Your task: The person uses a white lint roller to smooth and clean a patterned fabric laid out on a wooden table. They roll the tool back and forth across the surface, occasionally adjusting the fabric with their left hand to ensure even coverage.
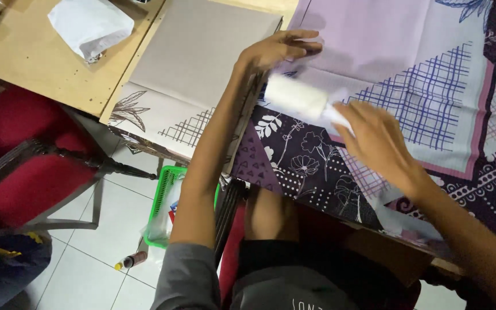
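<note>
Lint roller (298,97), white, lay on patterned cloth (431,103); R hand (377,140) gripped its handle end. L hand (276,49) pressed flat on cloth, beyond roller. Judged light, rigid, sticky drum—hold by handle.

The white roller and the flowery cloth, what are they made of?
The white roller, held in the right hand, looks like a paper-wrapped lint roller, matte, though blurred. The patterned cloth looks like thin printed fabric: it drapes limply over the table edge, flat and matte.

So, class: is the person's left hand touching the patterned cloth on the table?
Touching. In the head view the left hand lies flat on the patterned cloth, fingers pressed on its lilac part, no gap visible.
</note>
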